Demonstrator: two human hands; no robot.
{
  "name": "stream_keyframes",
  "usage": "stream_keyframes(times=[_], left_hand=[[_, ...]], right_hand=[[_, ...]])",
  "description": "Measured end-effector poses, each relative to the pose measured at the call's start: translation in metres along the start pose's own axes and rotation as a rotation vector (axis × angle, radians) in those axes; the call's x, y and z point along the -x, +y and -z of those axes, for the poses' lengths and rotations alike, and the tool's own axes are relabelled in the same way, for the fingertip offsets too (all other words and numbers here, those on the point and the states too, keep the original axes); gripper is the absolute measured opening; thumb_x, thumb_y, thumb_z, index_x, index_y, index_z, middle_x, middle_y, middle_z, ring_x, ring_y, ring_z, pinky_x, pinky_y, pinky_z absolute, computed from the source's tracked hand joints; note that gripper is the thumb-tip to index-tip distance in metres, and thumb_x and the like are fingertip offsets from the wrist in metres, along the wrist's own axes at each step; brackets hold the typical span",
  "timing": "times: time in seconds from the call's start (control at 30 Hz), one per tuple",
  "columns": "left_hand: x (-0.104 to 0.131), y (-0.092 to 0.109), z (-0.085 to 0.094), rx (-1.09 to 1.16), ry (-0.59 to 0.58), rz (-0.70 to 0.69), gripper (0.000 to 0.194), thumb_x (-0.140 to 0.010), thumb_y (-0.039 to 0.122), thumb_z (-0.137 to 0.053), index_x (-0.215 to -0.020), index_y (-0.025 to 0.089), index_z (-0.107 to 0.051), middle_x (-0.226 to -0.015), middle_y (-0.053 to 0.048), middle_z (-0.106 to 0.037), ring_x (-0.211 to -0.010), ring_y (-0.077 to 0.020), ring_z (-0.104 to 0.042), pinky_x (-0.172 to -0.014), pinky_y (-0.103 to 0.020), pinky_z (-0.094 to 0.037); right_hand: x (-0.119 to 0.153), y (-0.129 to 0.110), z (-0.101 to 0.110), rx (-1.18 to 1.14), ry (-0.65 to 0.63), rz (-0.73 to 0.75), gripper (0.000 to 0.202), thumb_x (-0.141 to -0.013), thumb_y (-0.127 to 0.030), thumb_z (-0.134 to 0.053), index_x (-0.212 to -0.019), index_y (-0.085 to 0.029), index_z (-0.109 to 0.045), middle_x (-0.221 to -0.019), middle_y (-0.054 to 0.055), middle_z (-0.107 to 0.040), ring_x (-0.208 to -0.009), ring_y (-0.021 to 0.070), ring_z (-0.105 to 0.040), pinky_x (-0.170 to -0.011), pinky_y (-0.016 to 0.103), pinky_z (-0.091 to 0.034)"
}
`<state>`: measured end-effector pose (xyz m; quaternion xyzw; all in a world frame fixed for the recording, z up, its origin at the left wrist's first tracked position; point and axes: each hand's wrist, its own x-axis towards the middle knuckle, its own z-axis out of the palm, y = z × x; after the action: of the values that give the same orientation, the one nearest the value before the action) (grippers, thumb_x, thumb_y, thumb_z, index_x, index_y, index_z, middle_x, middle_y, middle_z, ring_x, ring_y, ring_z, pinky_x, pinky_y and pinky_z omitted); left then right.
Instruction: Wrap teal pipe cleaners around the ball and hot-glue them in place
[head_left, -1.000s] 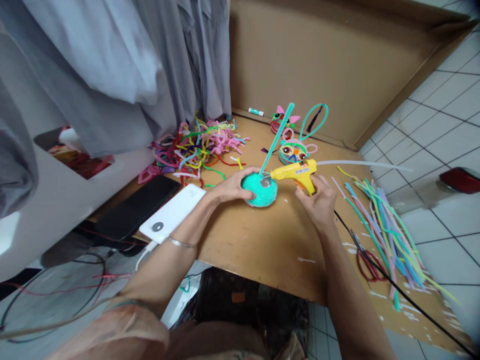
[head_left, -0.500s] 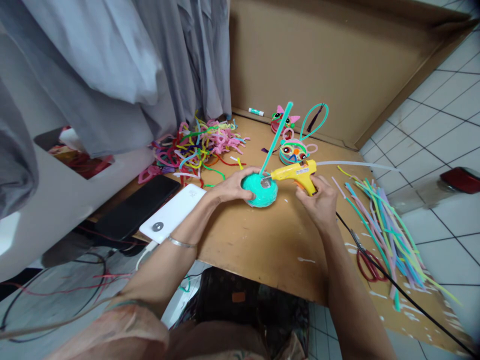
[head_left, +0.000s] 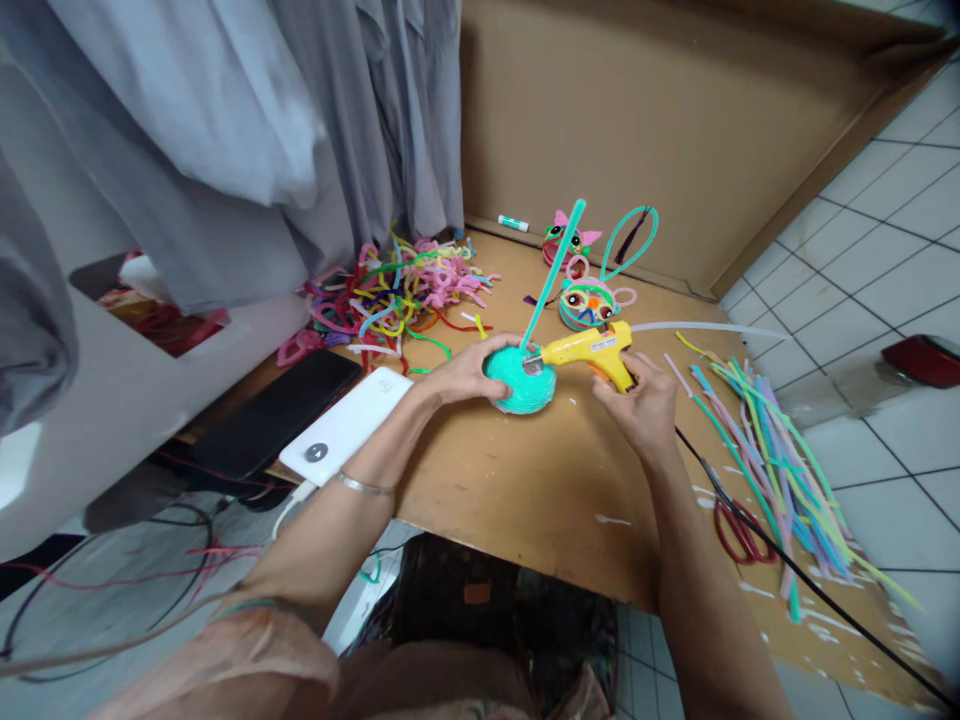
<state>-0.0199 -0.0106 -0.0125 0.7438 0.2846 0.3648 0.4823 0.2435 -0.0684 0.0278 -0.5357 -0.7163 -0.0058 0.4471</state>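
Fingers of my left hand [head_left: 474, 368] grip the left side of a round turquoise coil of pipe cleaner [head_left: 525, 392], thumb on top. A straight turquoise pipe-cleaner end [head_left: 556, 265] sticks up from it. My right hand [head_left: 639, 398] is wrapped round the handle of a yellow hot glue gun [head_left: 589, 347]. Its metal nozzle points left, at the small uncovered patch in the coil's middle; whether it touches there I cannot tell. A clear glue stick [head_left: 705, 328] juts from the gun's back. Behind the coil stands a finished animal-face piece [head_left: 589, 304] with pink ears.
Tangled pipe cleaners [head_left: 409, 285] lie at the back left, near a black phone [head_left: 274, 415] and a white power bank [head_left: 345, 425]. Straight pipe cleaners [head_left: 780, 470] and red-handled scissors [head_left: 742, 530] lie right. The gun's black cord [head_left: 817, 590] crosses there. A cardboard wall [head_left: 600, 120] closes the back.
Almost nothing differs. The glue gun has shifted very slightly over the coil's centre, and both hands keep their grips.
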Motion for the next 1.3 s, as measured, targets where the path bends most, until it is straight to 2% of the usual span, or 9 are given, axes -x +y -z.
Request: stream_keyframes(times=[0.27, 0.4, 0.6, 0.87, 1.3], left_hand=[[0.0011, 0.0049, 0.0002, -0.009, -0.013, 0.022, 0.076, -0.059, 0.034, -0.076, -0.13, 0.018, -0.056, -0.145, -0.013, -0.053, -0.13, -0.0355, -0.052, -0.113, -0.05, -0.041], [0.0007, 0.0034, 0.0008, -0.024, -0.005, 0.017, 0.075, -0.058, 0.035, -0.077, -0.129, 0.019, -0.056, -0.146, -0.013, -0.053, -0.133, -0.036, -0.05, -0.115, -0.052, -0.038], [-0.0005, 0.0021, 0.0017, -0.038, -0.015, 0.042, 0.078, -0.057, 0.034, -0.077, -0.129, 0.017, -0.055, -0.147, -0.015, -0.052, -0.132, -0.0365, -0.05, -0.114, -0.051, -0.039], [-0.0008, 0.0001, 0.0028, -0.04, -0.035, 0.022, 0.076, -0.058, 0.032, -0.077, -0.13, 0.019, -0.055, -0.144, -0.012, -0.055, -0.131, -0.0351, -0.052, -0.112, -0.049, -0.041], [-0.0002, 0.0005, 0.0023, -0.021, -0.045, 0.024, 0.076, -0.058, 0.032, -0.078, -0.129, 0.018, -0.056, -0.149, -0.014, -0.05, -0.134, -0.0353, -0.05, -0.114, -0.049, -0.039]], right_hand=[[0.0016, 0.0001, -0.0017, 0.054, 0.041, 0.006, 0.012, -0.074, -0.033, -0.062, -0.073, -0.022, -0.061, -0.071, 0.001, -0.06, -0.063, 0.0178, -0.051, -0.062, 0.031, -0.043], [0.0016, -0.0004, -0.0022, 0.057, 0.045, 0.012, 0.011, -0.074, -0.033, -0.062, -0.073, -0.022, -0.061, -0.071, 0.002, -0.059, -0.064, 0.0182, -0.052, -0.063, 0.032, -0.044], [0.0012, 0.0015, -0.0022, 0.027, 0.039, 0.03, 0.009, -0.074, -0.03, -0.062, -0.072, -0.021, -0.062, -0.07, 0.001, -0.059, -0.062, 0.0172, -0.052, -0.062, 0.031, -0.044], [0.0005, 0.0049, -0.0015, 0.005, 0.013, 0.013, 0.011, -0.072, -0.032, -0.062, -0.072, -0.021, -0.063, -0.069, 0.001, -0.058, -0.062, 0.0168, -0.051, -0.062, 0.031, -0.043], [-0.0002, 0.0025, 0.0029, -0.001, -0.03, -0.01, 0.012, -0.072, -0.032, -0.061, -0.069, -0.021, -0.061, -0.067, -0.001, -0.055, -0.061, 0.0156, -0.049, -0.061, 0.029, -0.041]])
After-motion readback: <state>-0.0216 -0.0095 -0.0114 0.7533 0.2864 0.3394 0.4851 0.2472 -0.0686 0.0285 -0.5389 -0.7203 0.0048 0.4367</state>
